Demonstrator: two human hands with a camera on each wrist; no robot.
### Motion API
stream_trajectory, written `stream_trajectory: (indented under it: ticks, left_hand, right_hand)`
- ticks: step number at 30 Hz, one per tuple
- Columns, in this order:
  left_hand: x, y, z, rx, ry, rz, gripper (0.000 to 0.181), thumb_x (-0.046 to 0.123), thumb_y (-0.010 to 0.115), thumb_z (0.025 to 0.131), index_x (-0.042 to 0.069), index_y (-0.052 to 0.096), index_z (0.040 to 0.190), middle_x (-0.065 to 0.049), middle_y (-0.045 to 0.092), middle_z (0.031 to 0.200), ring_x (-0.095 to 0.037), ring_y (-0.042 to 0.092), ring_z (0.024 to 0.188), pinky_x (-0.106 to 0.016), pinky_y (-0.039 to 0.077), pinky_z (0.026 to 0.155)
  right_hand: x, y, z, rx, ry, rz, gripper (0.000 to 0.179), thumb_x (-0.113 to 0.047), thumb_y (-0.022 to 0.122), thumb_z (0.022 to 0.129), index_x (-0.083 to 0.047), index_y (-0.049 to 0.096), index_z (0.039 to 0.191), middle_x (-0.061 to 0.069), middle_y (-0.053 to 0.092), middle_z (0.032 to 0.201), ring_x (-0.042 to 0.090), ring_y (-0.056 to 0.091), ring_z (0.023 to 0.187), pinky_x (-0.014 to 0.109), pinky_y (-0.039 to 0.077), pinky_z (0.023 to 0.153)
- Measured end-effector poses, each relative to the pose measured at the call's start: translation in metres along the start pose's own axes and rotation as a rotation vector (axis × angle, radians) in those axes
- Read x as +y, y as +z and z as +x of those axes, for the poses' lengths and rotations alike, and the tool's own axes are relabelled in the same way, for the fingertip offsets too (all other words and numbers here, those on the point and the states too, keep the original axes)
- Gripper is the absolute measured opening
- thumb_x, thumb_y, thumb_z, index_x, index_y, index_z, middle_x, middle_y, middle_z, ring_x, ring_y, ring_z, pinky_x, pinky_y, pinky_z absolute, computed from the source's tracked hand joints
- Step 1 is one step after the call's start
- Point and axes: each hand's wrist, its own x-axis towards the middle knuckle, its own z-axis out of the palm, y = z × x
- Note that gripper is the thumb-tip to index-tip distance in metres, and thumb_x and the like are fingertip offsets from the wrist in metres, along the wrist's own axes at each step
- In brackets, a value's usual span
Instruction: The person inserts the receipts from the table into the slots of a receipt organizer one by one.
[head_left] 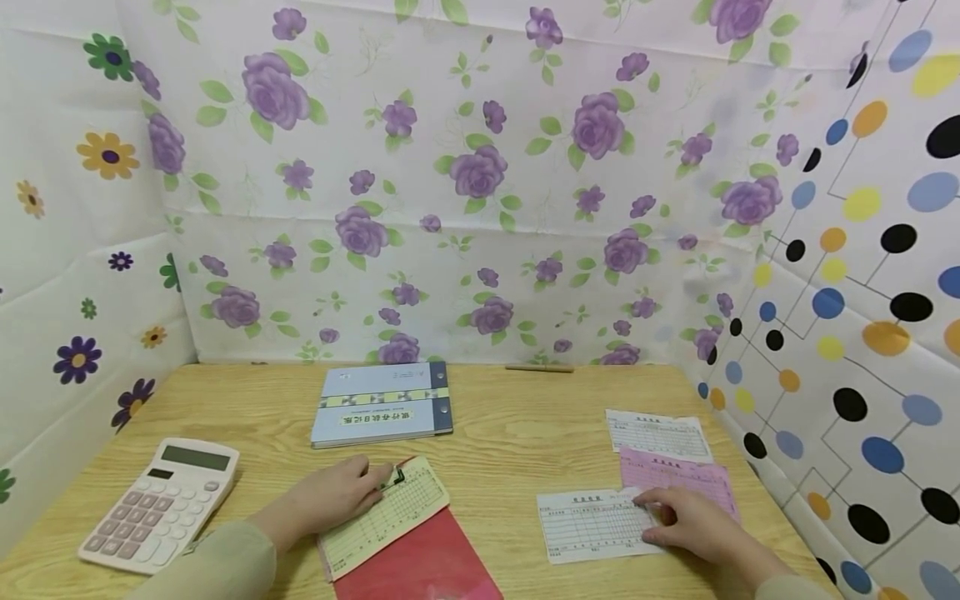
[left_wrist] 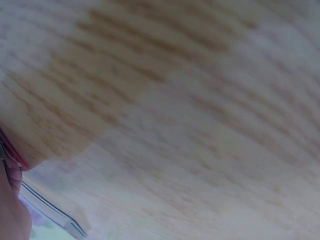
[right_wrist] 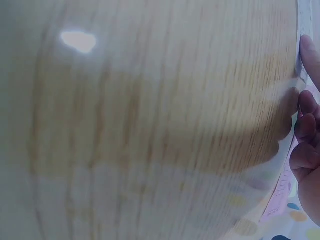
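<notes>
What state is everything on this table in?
Calculator, screen looks blank
Blue book, closed
Brown stick, flat
Black clip, open or shut unclear
Yellow form, partly under left hand
Red backing, partly covered
Near white form, touched by right hand
Pink form, partly covered
Far white form, flat

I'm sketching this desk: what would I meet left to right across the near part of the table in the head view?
Pink-and-white plastic calculator, left hand, flat red backing, white printed paper slip, right hand.
</notes>
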Motion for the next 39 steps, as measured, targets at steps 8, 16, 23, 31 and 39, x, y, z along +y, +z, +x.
stream_trajectory:
  ticks: [8,16,23,31,39]
  left_hand:
    - [-0.002,0.003,0.000,-0.006,0.000,0.016,0.040,0.028,0.054,0.096,0.011,0.052,0.132,0.004,0.037,0.079,-0.007,0.031,0.060,-0.023,0.033,0.052]
    - [0.000,0.001,-0.001,-0.011,-0.019,0.001,0.041,0.026,0.056,0.095,0.009,0.052,0.132,0.004,0.036,0.078,-0.007,0.029,0.058,-0.023,0.032,0.051]
    - [0.001,0.000,-0.001,-0.001,-0.009,0.004,0.041,0.026,0.056,0.094,0.009,0.052,0.132,0.004,0.036,0.078,-0.007,0.029,0.058,-0.023,0.031,0.050]
    - [0.002,-0.003,0.000,-0.044,-0.037,-0.007,0.043,0.027,0.054,0.096,0.010,0.051,0.134,0.005,0.035,0.078,-0.007,0.029,0.059,-0.023,0.031,0.051]
    - [0.003,-0.004,0.001,-0.068,-0.044,-0.013,0.043,0.027,0.053,0.096,0.010,0.050,0.135,0.005,0.035,0.078,-0.007,0.029,0.058,-0.023,0.031,0.051]
  right_hand:
    - [-0.002,0.000,-0.001,-0.003,-0.017,0.009,0.043,-0.050,0.067,0.081,-0.022,0.064,0.114,-0.009,0.048,0.080,0.006,0.042,0.071,0.025,0.036,0.061]
    - [-0.004,0.003,0.001,-0.012,-0.028,0.081,0.038,-0.040,0.069,0.083,-0.017,0.065,0.113,-0.007,0.050,0.082,0.005,0.043,0.072,0.024,0.038,0.062]
    - [-0.012,0.002,-0.001,0.006,0.063,0.213,0.039,-0.036,0.071,0.082,-0.015,0.063,0.114,-0.002,0.050,0.085,0.011,0.045,0.075,0.024,0.039,0.062]
    - [-0.032,0.000,0.012,0.038,0.136,0.335,0.039,-0.036,0.071,0.082,-0.017,0.064,0.115,0.002,0.052,0.088,0.016,0.048,0.078,0.026,0.043,0.065]
    - [-0.056,-0.003,0.035,0.028,0.143,0.515,0.041,-0.034,0.066,0.087,-0.012,0.062,0.120,0.007,0.057,0.095,0.021,0.053,0.077,0.033,0.049,0.064]
